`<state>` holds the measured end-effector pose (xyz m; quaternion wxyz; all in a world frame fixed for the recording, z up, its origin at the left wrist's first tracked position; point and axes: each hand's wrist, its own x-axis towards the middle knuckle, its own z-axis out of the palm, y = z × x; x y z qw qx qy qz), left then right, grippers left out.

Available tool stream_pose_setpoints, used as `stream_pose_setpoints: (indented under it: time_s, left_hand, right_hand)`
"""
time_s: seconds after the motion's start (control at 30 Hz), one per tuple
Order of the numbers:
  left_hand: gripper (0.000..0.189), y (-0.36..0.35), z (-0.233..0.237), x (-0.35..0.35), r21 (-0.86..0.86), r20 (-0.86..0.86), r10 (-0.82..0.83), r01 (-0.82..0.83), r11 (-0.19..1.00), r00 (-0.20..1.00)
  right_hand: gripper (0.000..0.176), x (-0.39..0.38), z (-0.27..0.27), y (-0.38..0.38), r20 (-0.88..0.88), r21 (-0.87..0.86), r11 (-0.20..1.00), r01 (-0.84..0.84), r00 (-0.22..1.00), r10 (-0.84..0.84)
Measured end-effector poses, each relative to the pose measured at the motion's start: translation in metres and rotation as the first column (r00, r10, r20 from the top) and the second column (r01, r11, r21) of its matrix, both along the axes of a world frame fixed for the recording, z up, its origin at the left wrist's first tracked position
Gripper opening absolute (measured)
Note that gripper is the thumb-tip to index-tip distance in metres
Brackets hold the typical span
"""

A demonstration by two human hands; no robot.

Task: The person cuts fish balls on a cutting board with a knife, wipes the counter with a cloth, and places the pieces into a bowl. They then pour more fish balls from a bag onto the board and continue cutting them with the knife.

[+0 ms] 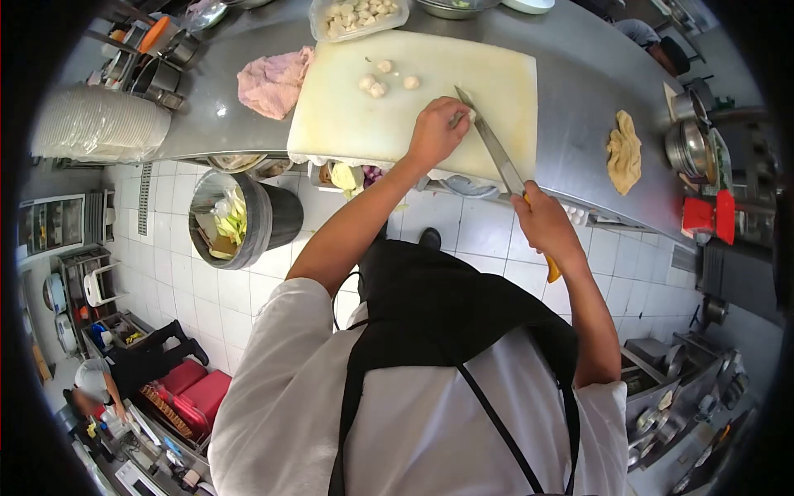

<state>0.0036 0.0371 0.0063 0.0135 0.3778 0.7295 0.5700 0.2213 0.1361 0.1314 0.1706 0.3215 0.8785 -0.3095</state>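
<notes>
A long knife point(495, 149) with a yellow handle is in my right hand point(543, 221), its blade pointing up and left over the white cutting board point(347, 124). My left hand point(440, 130) is closed over the board, beside the blade. Its fingertips pinch a small pale piece point(471, 116) that touches the blade and is mostly covered. Several small whitish round pieces point(412, 83) lie on the board, up and left of my left hand. Past the board's far edge stands a clear plastic container point(319, 25) filled with similar pieces.
Left of the board lies a pink cloth point(269, 81); a yellowish cloth point(624, 153) is on the metal counter point(579, 107) at right. Stacked containers point(99, 124) stand at the far left. A bin point(281, 217) is below the counter. Another person point(136, 364) is at lower left.
</notes>
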Motion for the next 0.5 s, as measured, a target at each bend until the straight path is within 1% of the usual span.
stream_pose_setpoints:
  time_s: [0.03, 0.13, 0.23, 0.33, 0.43, 0.5]
  left_hand:
    - [0.019, -0.002, 0.001, 0.002, -0.007, 0.064, -0.018, 0.018, 1.0, 0.998]
    - [0.023, -0.009, 0.002, 0.003, 0.076, -0.095, 0.047, -0.04, 0.996, 0.994]
    - [0.023, -0.028, 0.001, 0.004, 0.08, -0.172, 0.124, -0.112, 0.99, 0.977]
    - [0.021, -0.042, 0.002, 0.006, 0.02, -0.042, 0.174, -0.173, 0.985, 0.984]
    - [0.015, -0.044, -0.003, 0.005, 0.002, 0.024, 0.169, -0.169, 0.986, 0.985]
    - [0.012, -0.042, -0.005, 0.005, 0.015, 0.026, 0.171, -0.171, 0.985, 0.985]
  right_hand:
    - [0.027, 0.001, 0.003, -0.001, 0.0, -0.003, 1.0, 0.001, 1.0, -0.001]
    - [0.028, 0.011, 0.021, -0.007, -0.039, 0.061, 0.998, 0.0, 0.999, 0.002]
    - [0.028, 0.025, 0.03, -0.01, -0.096, 0.142, 0.989, -0.049, 0.993, 0.063]
    - [0.028, 0.033, 0.042, -0.017, -0.062, 0.068, 0.997, -0.03, 0.997, 0.035]
    - [0.027, 0.041, 0.042, -0.024, -0.019, 0.064, 0.995, -0.073, 0.997, 0.075]
    - [0.027, 0.045, 0.041, -0.029, -0.002, 0.061, 0.995, -0.079, 0.997, 0.079]
